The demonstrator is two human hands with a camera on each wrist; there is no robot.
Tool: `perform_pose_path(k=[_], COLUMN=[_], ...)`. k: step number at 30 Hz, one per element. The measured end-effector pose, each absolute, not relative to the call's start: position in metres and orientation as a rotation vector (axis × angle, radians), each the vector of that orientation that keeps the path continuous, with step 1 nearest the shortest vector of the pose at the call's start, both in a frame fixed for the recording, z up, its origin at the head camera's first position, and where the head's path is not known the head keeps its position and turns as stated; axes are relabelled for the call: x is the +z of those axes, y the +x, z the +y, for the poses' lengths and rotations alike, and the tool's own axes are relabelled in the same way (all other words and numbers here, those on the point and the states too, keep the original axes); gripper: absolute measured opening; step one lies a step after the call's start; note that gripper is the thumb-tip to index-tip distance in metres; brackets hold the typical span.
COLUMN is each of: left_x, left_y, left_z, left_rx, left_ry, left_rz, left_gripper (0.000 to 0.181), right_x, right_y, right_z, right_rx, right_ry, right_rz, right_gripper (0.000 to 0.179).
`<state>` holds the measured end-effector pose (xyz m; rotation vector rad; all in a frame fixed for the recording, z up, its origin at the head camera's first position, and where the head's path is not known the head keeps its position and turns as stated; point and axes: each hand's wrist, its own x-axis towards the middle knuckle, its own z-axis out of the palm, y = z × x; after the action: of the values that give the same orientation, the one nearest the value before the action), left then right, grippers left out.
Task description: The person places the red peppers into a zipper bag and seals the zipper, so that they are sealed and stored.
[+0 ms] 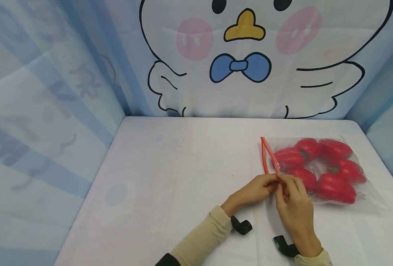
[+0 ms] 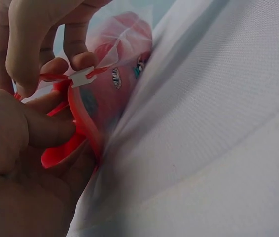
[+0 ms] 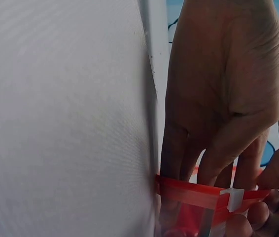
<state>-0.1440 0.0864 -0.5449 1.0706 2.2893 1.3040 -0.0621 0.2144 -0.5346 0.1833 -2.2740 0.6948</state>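
Observation:
A clear zip bag with a red zip strip lies flat at the right of the table. Inside it are several red bell peppers. My left hand holds the near part of the strip, its fingers and thumb at the red edge. Part of those fingers is hidden behind the strip in the right wrist view. My right hand pinches the strip close beside the left. A small white slider sits on the strip by the right fingertips. Beyond the hands, the two red edges stand apart.
The white-covered table spreads to the left of the bag. A cartoon-printed curtain stands along its back, with blue-white cloth on the left. A black wrist camera sits at the left wrist, another at the right.

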Motion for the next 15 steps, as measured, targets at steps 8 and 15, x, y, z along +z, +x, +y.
perform_pose_path(k=[8, 15], left_x=[-0.546, -0.549], left_y=[-0.150, -0.161], left_z=[0.082, 0.070], left_rx=[1.360, 1.583], left_ry=[0.987, 0.805], left_rz=[2.244, 2.186], left_gripper=[0.028, 0.029], right_x=[-0.531, -0.530], right_y=[-0.060, -0.060], right_z=[0.213, 0.214], right_rx=[0.706, 0.707], right_ry=[0.170, 0.146], right_rz=[-2.306, -2.354], right_gripper=[0.038, 0.030])
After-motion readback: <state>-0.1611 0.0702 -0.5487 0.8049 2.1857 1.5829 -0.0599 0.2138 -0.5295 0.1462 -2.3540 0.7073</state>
